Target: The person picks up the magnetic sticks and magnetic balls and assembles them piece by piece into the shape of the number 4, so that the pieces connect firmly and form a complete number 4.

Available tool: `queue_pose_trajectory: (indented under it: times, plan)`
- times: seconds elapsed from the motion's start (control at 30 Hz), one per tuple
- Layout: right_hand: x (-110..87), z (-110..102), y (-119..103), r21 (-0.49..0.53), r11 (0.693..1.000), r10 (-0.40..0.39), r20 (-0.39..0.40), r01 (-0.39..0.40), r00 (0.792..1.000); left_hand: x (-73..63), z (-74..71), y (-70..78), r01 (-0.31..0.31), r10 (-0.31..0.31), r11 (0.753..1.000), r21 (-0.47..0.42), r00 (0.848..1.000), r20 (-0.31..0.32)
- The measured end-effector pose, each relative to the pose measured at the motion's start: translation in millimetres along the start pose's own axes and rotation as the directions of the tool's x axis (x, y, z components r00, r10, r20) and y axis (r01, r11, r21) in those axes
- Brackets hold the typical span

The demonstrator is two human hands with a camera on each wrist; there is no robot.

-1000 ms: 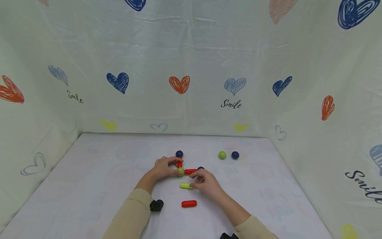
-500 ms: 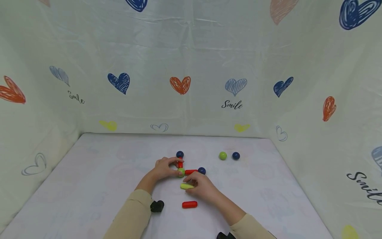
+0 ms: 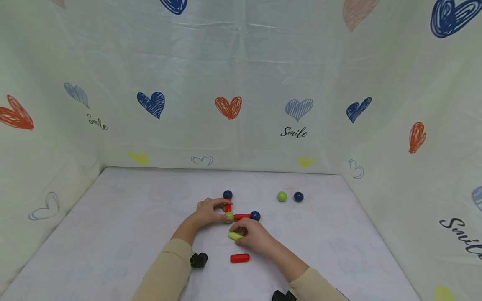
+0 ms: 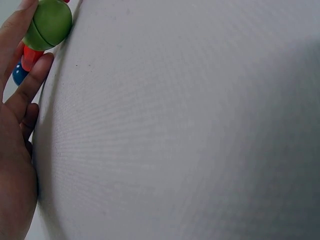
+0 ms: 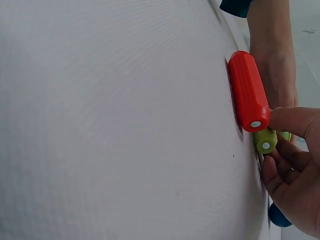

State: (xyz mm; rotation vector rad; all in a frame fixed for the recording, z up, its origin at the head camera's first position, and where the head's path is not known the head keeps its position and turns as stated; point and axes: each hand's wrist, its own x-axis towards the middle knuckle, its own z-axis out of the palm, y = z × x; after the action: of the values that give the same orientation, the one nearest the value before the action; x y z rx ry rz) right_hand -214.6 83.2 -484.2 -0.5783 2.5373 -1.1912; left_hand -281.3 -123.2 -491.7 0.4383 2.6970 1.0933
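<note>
With thumb and fingers, my left hand (image 3: 207, 212) grips an L-shaped build of magnetic balls and rods. Its corner is a green ball (image 4: 51, 25), with my thumb against it. One red rod (image 3: 228, 207) runs away from it to a dark blue ball (image 3: 227, 194). A second red rod (image 3: 242, 216) leads right to another dark blue ball (image 3: 255, 215). Just in front of the corner, my right hand (image 3: 257, 237) pinches a yellow-green rod (image 3: 235, 235) by its right part. A pale round disc shows on the rod's end in the right wrist view.
A loose red rod (image 3: 239, 258) lies nearer me on the white table (image 3: 132, 234). Farther back on the right sit a green ball (image 3: 282, 196) and a dark blue ball (image 3: 298, 197). A heart-printed cloth (image 3: 188, 133) hangs behind the table.
My right hand has come left from beside the right-hand blue ball and taken hold of the yellow-green rod, which has turned slightly. My left hand has kept its grip in place.
</note>
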Motion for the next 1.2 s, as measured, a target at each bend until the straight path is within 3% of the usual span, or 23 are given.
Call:
queue_pose_trajectory:
  times: [0.23, 0.67, 0.97, 1.2]
  plan:
    - [-0.3, -5, -2, -0.013, 1.000, 0.015, 0.055, -0.014, 0.998, 0.3, 1.3, -0.4, 0.032, -0.032, 0.999, -0.004, 0.999, 0.000]
    - [-4.5, -22, 0, 0.012, 1.000, 0.004, 0.154, -0.006, 0.988, 0.7, 1.8, -0.3, 0.019, -0.018, 1.000, -0.010, 1.000, 0.008]
    - [-6.1, -38, 4, 0.044, 0.997, 0.061, 0.097, -0.065, 0.993, 1.3, 1.6, 0.4, 0.039, -0.039, 0.999, -0.002, 0.999, 0.010]
    - [-6.4, -51, 4, 0.113, 0.993, 0.037, 0.034, -0.040, 0.999, 1.5, 1.9, 0.3, 0.021, -0.021, 1.000, 0.003, 1.000, 0.008]
